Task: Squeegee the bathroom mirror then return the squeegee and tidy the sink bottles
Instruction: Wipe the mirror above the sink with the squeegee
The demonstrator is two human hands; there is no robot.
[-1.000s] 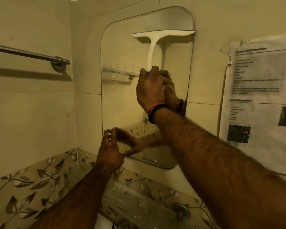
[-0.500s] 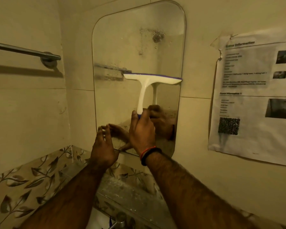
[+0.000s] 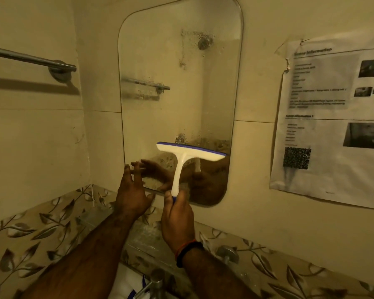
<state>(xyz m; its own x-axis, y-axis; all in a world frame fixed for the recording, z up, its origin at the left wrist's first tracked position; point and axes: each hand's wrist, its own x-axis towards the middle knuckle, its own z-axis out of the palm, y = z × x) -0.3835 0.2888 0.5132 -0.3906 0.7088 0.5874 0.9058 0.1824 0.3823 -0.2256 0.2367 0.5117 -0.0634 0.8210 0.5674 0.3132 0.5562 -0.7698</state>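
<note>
A tall mirror (image 3: 177, 83) with rounded corners hangs on the beige tiled wall. A white squeegee (image 3: 188, 153) with a blue blade edge lies against the mirror's lower right part. My right hand (image 3: 178, 216) grips its handle from below, just under the mirror's bottom edge. My left hand (image 3: 133, 194) has its fingers spread, fingertips pressed on the mirror's lower left corner. Water spots remain near the mirror's top and middle. No sink bottles are in view.
A metal towel bar (image 3: 30, 60) sticks out from the left wall. A taped paper notice (image 3: 333, 124) hangs to the right of the mirror. Below are a leaf-patterned tile band (image 3: 30, 229), a wet ledge (image 3: 147, 236), a tap (image 3: 153, 283) and a valve knob (image 3: 227, 254).
My right hand has drawn the squeegee down the mirror from its top to its lower part. My left hand stays at the lower left corner.
</note>
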